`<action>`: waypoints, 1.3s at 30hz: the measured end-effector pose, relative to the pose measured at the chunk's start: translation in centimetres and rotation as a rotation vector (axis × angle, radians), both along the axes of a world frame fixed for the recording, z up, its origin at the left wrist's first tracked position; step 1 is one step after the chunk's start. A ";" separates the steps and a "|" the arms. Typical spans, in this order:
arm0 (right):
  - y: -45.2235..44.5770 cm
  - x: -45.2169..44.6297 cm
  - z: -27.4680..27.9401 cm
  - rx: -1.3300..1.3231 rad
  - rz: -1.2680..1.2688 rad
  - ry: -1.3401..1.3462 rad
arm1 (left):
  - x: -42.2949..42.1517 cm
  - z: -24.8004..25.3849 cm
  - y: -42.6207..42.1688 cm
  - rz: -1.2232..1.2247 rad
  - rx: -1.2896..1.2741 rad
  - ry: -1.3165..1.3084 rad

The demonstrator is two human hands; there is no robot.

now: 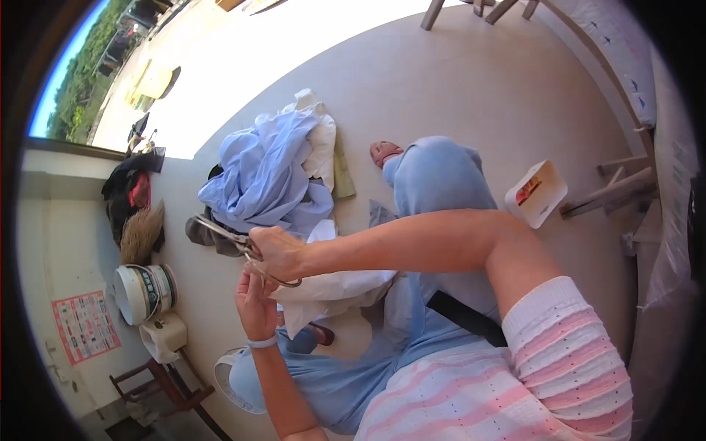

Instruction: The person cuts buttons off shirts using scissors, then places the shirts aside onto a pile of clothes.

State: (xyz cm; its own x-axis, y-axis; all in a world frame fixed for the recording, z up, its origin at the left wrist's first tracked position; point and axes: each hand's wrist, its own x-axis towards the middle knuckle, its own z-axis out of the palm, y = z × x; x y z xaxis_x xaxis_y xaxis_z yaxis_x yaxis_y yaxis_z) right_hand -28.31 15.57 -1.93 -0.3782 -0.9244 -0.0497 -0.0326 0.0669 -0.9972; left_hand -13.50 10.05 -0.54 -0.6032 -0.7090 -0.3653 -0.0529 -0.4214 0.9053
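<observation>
1. While scissors [237, 239] point leftward, trimming seems underway.
2. Left hand [255, 303]: fingers bent beside them; hold unclear.
3. Right hand [277, 250]: clamped on them.
4. White cloth [346, 285]: between the legs [445, 176]; cutting would need it steadied.

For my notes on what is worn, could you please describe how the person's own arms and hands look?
The left hand and right hand are ungloved. A pale band circles the left wrist. The right arm's short sleeve has pink and white stripes, small dark dots and a white cuff; no left sleeve is in view.
</observation>
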 end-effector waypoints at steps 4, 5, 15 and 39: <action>3.1 -1.7 4.7 0.320 0.367 -0.188 | 2.3 -0.6 -1.9 0.023 0.058 0.245; 3.7 -1.6 4.3 0.285 0.404 -0.099 | 2.4 -0.1 -1.8 0.079 0.059 0.238; 4.8 0.0 4.3 0.452 0.571 0.052 | 4.9 1.2 -2.0 0.186 0.048 0.282; 4.9 -0.8 4.4 0.548 0.642 -0.050 | 4.3 2.0 -1.3 0.193 -0.019 0.251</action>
State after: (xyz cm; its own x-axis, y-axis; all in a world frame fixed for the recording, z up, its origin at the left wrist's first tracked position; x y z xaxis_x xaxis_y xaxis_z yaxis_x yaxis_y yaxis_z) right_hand -29.06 20.43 2.49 0.2268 -0.7993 -0.5564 -0.1863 0.5252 -0.8304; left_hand -9.20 8.79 1.44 -0.5262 -0.8245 -0.2080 0.2523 -0.3850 0.8878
